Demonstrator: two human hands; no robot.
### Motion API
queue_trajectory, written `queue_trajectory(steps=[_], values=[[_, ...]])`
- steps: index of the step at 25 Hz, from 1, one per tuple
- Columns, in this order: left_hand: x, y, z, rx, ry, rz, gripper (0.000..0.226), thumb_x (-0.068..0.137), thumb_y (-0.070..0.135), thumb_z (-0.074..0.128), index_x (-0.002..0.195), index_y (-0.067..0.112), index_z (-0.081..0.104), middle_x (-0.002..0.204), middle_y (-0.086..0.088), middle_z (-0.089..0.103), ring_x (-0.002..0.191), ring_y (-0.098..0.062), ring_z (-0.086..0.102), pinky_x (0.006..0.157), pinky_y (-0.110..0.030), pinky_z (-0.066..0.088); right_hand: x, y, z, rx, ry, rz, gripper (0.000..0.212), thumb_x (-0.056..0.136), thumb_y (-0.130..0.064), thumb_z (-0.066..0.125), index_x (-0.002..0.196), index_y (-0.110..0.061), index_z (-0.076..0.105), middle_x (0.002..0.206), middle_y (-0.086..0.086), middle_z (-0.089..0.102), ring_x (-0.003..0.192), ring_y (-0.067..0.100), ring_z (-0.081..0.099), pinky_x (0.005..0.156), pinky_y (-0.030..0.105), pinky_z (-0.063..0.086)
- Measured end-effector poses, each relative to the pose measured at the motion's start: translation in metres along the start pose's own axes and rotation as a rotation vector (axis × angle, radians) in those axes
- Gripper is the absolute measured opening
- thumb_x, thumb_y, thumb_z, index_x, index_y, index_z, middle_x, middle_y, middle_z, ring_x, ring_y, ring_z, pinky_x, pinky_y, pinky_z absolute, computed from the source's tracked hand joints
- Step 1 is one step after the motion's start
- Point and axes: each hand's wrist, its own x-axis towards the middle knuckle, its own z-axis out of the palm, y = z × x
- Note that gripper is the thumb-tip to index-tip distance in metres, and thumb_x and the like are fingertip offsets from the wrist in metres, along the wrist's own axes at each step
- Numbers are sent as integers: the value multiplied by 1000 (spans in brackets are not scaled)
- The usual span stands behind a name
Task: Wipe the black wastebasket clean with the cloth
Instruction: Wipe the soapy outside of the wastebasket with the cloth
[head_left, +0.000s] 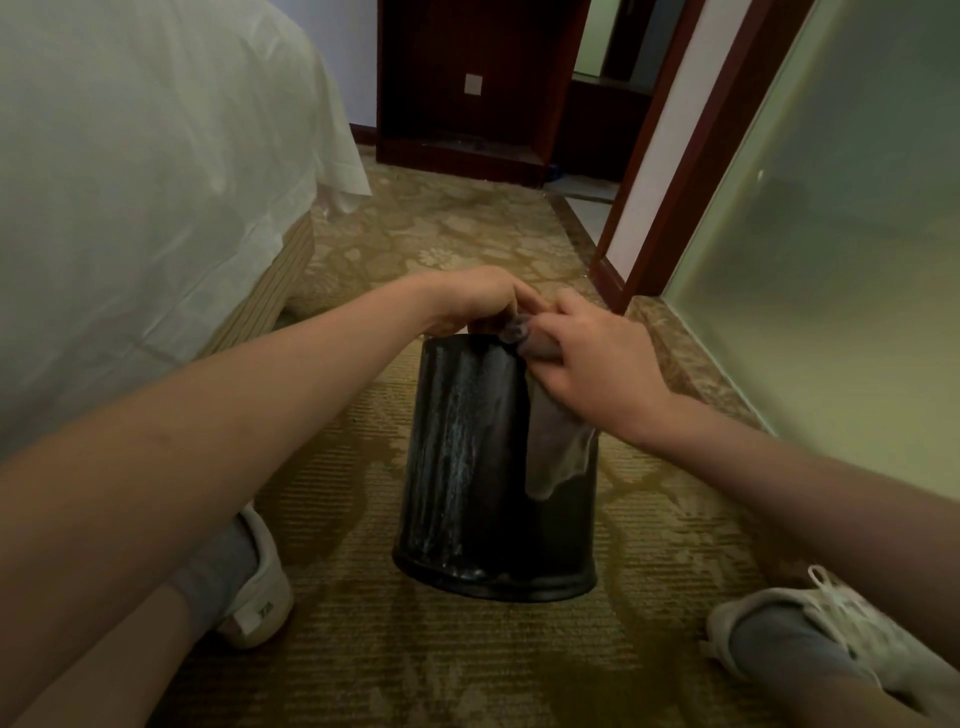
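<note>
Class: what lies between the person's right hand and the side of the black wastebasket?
The grey cloth, held by the right hand against the wastebasket; the head view shows it.

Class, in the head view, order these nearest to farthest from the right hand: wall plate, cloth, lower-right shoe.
1. cloth, gripped in the right hand against the wastebasket.
2. shoe, lower right on the carpet.
3. wall plate, far back.

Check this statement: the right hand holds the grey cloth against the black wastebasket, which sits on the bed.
One thing is wrong: the head view shows the black wastebasket on the patterned carpet beside the bed, not on it. The right hand does hold the grey cloth against it.
</note>
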Motion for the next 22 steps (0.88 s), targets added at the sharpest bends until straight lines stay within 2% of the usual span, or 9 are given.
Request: queue_trajectory(steps=[3, 6, 8, 9, 11, 14, 16, 20, 22], values=[[0, 2, 0, -5, -2, 5, 56, 81, -9, 34, 113, 20, 70, 121, -9, 65, 89, -20, 58, 70, -27, 46, -12, -8, 11, -74, -47, -84, 17, 81, -31, 70, 95, -20, 68, 95, 1, 56, 71, 15, 54, 49, 21, 27], [1, 1, -2, 68, 18, 14, 58, 85, -4, 33, 114, 29, 70, 130, -3, 58, 95, -17, 57, 86, -35, 50, -53, -32, 17, -7, -283, -386, 21, 76, -33, 73, 93, -23, 67, 95, -2, 54, 76, 14, 57, 48, 24, 30], [3, 0, -4, 111, 12, 19, 58, 86, -3, 34, 115, 34, 69, 134, -3, 56, 104, -19, 56, 96, -39, 47, -56, -38, 10, 76, -475, -418, 14, 81, -35, 67, 93, -27, 66, 92, -7, 50, 76, 12, 56, 50, 23, 31], [5, -1, -4, 119, -5, 18, 58, 86, -3, 35, 115, 35, 69, 134, -3, 56, 110, -20, 56, 100, -42, 46, -48, -34, 5, 120, -477, -340, 12, 83, -36, 64, 94, -30, 66, 92, -8, 49, 77, 12, 56, 53, 25, 36], [5, -2, -4, 120, -29, 7, 57, 87, -2, 37, 116, 36, 68, 131, -5, 59, 114, -24, 57, 101, -46, 46, -31, -17, 4, 154, -274, -107, 12, 86, -38, 63, 96, -33, 67, 94, -11, 50, 81, 12, 56, 59, 27, 44], [5, -5, -4, 61, -22, -11, 55, 86, -2, 37, 111, 35, 69, 128, -6, 60, 114, -27, 57, 101, -43, 46, -21, 15, 11, 104, 33, 187, 17, 88, -35, 64, 103, -29, 69, 91, -12, 49, 73, 7, 51, 53, 16, 33], [5, -7, -4, -18, -4, -26, 53, 86, -2, 36, 107, 32, 73, 123, -5, 63, 110, -26, 59, 100, -37, 47, -32, 18, 19, 143, 66, 286, 19, 89, -31, 64, 106, -26, 68, 93, -9, 49, 74, 9, 53, 52, 18, 38], [-2, -10, -2, -97, 73, -24, 42, 88, 3, 39, 106, 21, 72, 111, -6, 68, 97, -20, 61, 87, -30, 50, -74, -7, 33, 159, -103, -156, 31, 83, -33, 54, 109, -23, 68, 99, -5, 55, 79, 12, 58, 53, 23, 44], [-7, -7, 0, -127, 95, 6, 37, 89, 1, 39, 103, 17, 70, 106, -4, 68, 86, -12, 61, 69, -18, 51, -68, -1, 29, 159, -96, -200, 32, 83, -32, 56, 111, -24, 68, 98, -4, 56, 77, 13, 58, 52, 26, 47]])
